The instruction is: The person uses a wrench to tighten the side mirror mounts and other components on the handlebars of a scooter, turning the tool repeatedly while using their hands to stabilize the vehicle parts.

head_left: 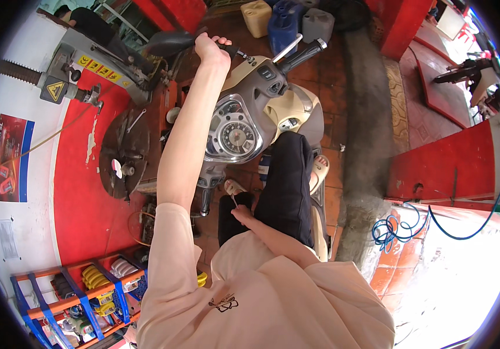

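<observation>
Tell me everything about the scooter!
The scooter is cream and grey, glossy plastic by its look, with a round chrome-rimmed speedometer, black grips and a black seat. It stands on the reddish tiled floor. The left hand grasps its left grip; the right hand is low by its side.

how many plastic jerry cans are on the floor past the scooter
3, side by side at the top of the view: a beige jerry can, a blue jerry can, a grey jerry can. More may be hidden.
</observation>
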The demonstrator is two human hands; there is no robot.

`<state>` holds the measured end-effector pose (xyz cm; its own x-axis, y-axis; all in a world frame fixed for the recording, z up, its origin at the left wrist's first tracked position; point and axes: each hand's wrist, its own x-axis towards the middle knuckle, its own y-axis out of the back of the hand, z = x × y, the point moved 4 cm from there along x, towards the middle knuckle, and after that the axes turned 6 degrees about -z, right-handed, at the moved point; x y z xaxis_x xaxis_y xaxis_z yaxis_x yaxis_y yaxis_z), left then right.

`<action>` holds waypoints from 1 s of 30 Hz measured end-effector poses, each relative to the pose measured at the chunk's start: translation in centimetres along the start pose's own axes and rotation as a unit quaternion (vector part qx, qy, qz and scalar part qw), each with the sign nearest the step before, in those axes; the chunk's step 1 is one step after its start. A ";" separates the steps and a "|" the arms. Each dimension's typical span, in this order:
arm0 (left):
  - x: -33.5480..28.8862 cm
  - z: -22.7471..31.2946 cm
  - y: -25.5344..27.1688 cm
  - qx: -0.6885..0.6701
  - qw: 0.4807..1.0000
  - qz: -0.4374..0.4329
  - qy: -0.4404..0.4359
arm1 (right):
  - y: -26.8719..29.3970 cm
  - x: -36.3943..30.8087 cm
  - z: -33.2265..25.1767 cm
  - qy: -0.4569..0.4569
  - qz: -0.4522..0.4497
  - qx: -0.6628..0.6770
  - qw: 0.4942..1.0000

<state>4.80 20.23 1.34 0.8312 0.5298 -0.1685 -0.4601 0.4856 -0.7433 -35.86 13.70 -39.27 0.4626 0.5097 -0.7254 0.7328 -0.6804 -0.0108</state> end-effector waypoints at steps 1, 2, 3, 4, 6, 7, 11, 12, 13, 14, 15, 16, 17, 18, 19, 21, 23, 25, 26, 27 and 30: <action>0.0 -0.1 0.3 -0.001 1.000 0.003 0.011 | -0.1 -0.2 -0.1 0.000 -0.001 -0.001 1.000; 0.1 0.0 0.6 -0.001 1.000 0.003 0.010 | 0.0 -0.3 -0.2 -0.005 -0.003 -0.003 1.000; 0.2 0.0 1.0 -0.026 1.000 -0.004 0.017 | 0.1 -0.5 -0.3 -0.009 -0.004 -0.004 1.000; 0.3 0.0 1.3 -0.050 0.998 -0.012 0.024 | 0.2 -0.6 -0.5 -0.008 -0.005 -0.006 1.000; -0.6 -0.4 1.5 -0.072 0.997 -0.033 0.010 | 0.2 -0.8 -0.7 -0.007 -0.016 -0.013 1.000; -1.1 -0.6 1.5 -0.094 0.994 -0.055 -0.005 | 0.3 -0.9 -0.7 -0.007 -0.016 -0.012 1.000; -4.4 -0.8 2.1 -0.012 0.989 -0.050 -0.141 | 0.6 -1.0 -0.9 -0.017 -0.011 -0.013 1.000; -5.3 -1.1 1.8 -0.012 0.989 -0.051 -0.140 | 0.5 -0.9 -0.8 -0.018 -0.017 -0.014 1.000; -6.2 -1.1 1.5 0.007 0.986 -0.048 -0.158 | 0.4 -0.8 -0.8 -0.018 -0.017 -0.013 1.000; -6.4 -1.0 1.6 0.025 0.983 -0.045 -0.178 | 0.3 -0.9 -0.8 -0.017 -0.010 -0.012 1.000; -6.2 -0.8 1.7 0.044 0.979 -0.053 -0.194 | 0.2 -0.9 -0.8 -0.016 -0.004 -0.012 1.000; -6.2 -0.8 2.0 0.045 0.979 -0.051 -0.194 | 0.0 -1.0 -0.7 -0.017 -0.005 -0.012 1.000; -6.3 -0.7 1.9 0.053 0.975 -0.071 -0.204 | 0.0 -1.0 -0.7 -0.014 -0.007 -0.016 1.000; -6.4 -0.6 1.8 0.061 0.971 -0.091 -0.214 | 0.0 -0.9 -0.6 -0.012 -0.009 -0.020 1.000; -6.6 -0.8 1.9 0.061 0.971 -0.090 -0.214 | -0.1 -0.9 -0.6 -0.014 -0.010 -0.020 1.000; -7.2 -0.9 1.5 0.086 0.951 -0.128 -0.269 | -0.5 -0.2 -0.2 -0.009 0.002 -0.023 1.000; -7.8 -0.8 1.6 0.135 0.936 -0.126 -0.300 | -0.6 0.6 0.2 -0.016 0.000 -0.020 1.000; -8.6 -0.6 1.7 0.200 0.901 -0.135 -0.359 | -0.7 1.0 0.8 -0.025 -0.001 -0.017 1.000; -8.9 -0.5 2.2 0.200 0.902 -0.133 -0.359 | -0.7 0.6 0.7 -0.019 0.001 -0.020 1.000; -9.2 -0.4 2.3 0.249 0.887 -0.153 -0.358 | -0.7 0.2 0.5 -0.014 0.002 -0.022 1.000; -11.6 0.1 0.6 0.405 0.746 -0.148 -0.507 | -0.7 0.7 0.7 -0.011 0.008 -0.013 1.000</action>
<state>-5.10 14.46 2.90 0.4591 0.3693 0.8080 -0.6825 0.7288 0.0547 -36.41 14.18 -40.27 0.4628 0.4874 -0.7404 0.7384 -0.6741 0.0178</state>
